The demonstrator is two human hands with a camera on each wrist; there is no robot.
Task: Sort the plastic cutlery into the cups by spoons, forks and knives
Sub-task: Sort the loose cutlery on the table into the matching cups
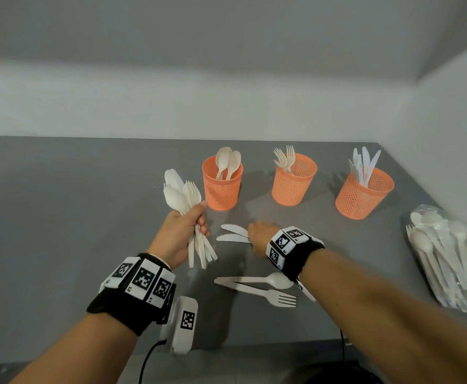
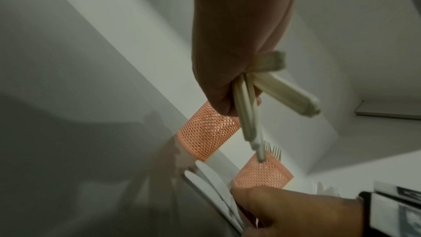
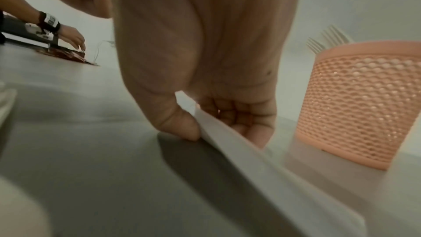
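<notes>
From the head camera, the left hand (image 1: 183, 234) has its grip clenched round a mixed bundle of cutlery (image 1: 185, 206), spoon bowls and fork tines fanned upward toward 12 o'clock, handles splayed below the fist toward 5 o'clock. At 3 o'clock from it, the right hand (image 1: 261, 235) sits low over the gray desk (image 1: 60, 217), its grip pinching the handles of two white knives (image 1: 233, 234) whose blades point toward 9 o'clock. Three orange mesh cups stand in a row at the far side: the spoon cup (image 1: 222, 184) just beside the bundle, the fork cup (image 1: 293, 180) in the middle, the knife cup (image 1: 364, 194) at the right. At 6 o'clock of the right hand, a loose spoon (image 1: 268, 280) and a loose fork (image 1: 268, 295) lie crossed on the desk. A clear bag of more cutlery (image 1: 454, 261) rests at the desk's right edge.

The left wrist camera shows the left hand (image 2: 234, 42) wrapped round the bundle's handles (image 2: 250, 111), which jut down past the fist. Beyond them are the spoon cup (image 2: 207, 131) and the fork cup (image 2: 262, 174). At 6 o'clock the right hand (image 2: 296, 212) holds the knives (image 2: 212, 186).

The right wrist camera shows the right hand (image 3: 205, 51), thumb (image 3: 177, 123) pressed against a knife handle (image 3: 227, 141) with the fingers curled behind it. The fork cup (image 3: 360, 104) stands at 3 o'clock.
</notes>
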